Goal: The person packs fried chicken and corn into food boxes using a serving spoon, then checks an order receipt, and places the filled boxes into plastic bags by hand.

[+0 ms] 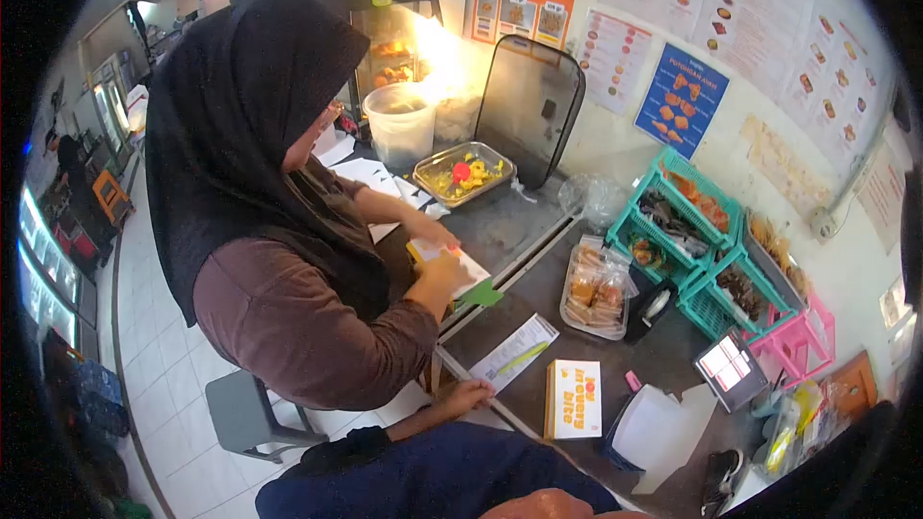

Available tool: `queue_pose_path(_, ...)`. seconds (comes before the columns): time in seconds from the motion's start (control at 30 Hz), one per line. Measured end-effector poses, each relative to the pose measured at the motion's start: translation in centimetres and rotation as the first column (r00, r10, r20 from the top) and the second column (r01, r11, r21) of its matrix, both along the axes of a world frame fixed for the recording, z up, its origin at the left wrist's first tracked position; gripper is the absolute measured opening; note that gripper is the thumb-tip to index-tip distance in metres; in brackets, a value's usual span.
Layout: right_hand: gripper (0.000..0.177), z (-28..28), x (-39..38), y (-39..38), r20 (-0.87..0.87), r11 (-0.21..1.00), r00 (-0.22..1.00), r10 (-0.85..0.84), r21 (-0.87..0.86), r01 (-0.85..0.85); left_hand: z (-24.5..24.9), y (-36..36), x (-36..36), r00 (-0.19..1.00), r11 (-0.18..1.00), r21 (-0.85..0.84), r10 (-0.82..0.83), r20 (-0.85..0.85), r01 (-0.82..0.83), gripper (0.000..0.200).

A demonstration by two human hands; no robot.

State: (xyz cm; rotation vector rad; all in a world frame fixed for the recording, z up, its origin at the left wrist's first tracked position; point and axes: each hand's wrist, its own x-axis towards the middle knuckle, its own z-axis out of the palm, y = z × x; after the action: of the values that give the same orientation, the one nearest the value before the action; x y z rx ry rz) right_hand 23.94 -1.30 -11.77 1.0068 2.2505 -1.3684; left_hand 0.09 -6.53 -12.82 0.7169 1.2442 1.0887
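Note:
My left hand [466,399] rests at the table's edge, fingers stretched out with nothing gripped in them. Its fingertips lie beside the near end of a printed paper slip [502,362], perhaps touching it, with a yellow-green pen [524,358] on top. To the right of that hand stands a closed white-and-orange printed food box [574,400]. At the bottom edge shows a patch of skin, apparently my right hand [553,506]; its fingers are hidden. An open white carton [663,432] lies further right on the table.
A co-worker [288,298] at my left holds a small white-and-yellow box [461,269]. Beyond are a metal food tray [464,194] and a white bucket [399,139]. Teal baskets [673,216], a tray of packets [594,312] and a tablet-like screen [731,365] stand along the wall.

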Motion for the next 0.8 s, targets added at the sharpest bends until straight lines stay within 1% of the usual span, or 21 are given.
queue_pose_path(0.1, 0.019, 0.1, 0.0, 0.3, 0.011, 1.000, 1.000, -0.004, -0.006, 0.004, 0.5, 0.0, 0.7, 1.000, 0.996, -0.085, -0.028, 0.001, 0.028, 0.016)
queue_pose_path(0.13, 0.019, 0.1, 0.0, 0.3, 0.010, 1.000, 1.000, -0.004, -0.009, 0.004, 1.5, 0.0, 0.9, 1.000, 0.990, -0.142, -0.017, -0.002, 0.016, 0.016)
queue_pose_path(0.23, 0.018, 0.2, 0.0, 0.6, 0.010, 1.000, 1.000, -0.006, -0.014, 0.006, 1.3, 0.1, 1.0, 0.999, 0.996, -0.081, -0.037, -0.012, 0.036, 0.016)
queue_pose_path(0.43, 0.018, 0.3, 0.4, 0.5, 0.012, 1.000, 1.000, -0.015, -0.017, 0.015, 1.9, 0.5, 0.7, 0.999, 0.997, -0.062, -0.052, 0.008, 0.053, 0.017)
queue_pose_path(0.5, 0.018, 0.2, 0.3, 0.5, 0.012, 1.000, 1.000, -0.021, -0.017, 0.021, -0.6, 0.7, 0.4, 0.997, 0.997, 0.029, -0.066, 0.044, 0.065, 0.017)
queue_pose_path(0.53, 0.018, 0.3, 0.1, 0.4, 0.013, 1.000, 1.000, -0.020, -0.020, 0.020, -0.9, 0.8, 0.3, 0.995, 0.995, 0.075, -0.073, 0.061, 0.068, 0.017)
queue_pose_path(0.63, 0.018, 0.2, 0.1, 0.3, 0.010, 1.000, 1.000, -0.022, -0.016, 0.022, -1.3, 0.8, 0.2, 0.997, 0.996, 0.043, -0.081, 0.016, 0.081, 0.018)
queue_pose_path(0.73, 0.017, 0.3, 0.1, 0.2, 0.009, 0.999, 1.000, -0.026, -0.018, 0.026, 0.0, 0.6, 0.5, 0.997, 0.997, 0.009, -0.071, -0.003, 0.072, 0.018)
queue_pose_path(0.8, 0.017, 0.3, 0.0, 0.3, 0.003, 1.000, 1.000, -0.029, -0.012, 0.029, 1.2, 0.5, 0.6, 0.998, 0.997, -0.047, -0.056, 0.007, 0.056, 0.017)
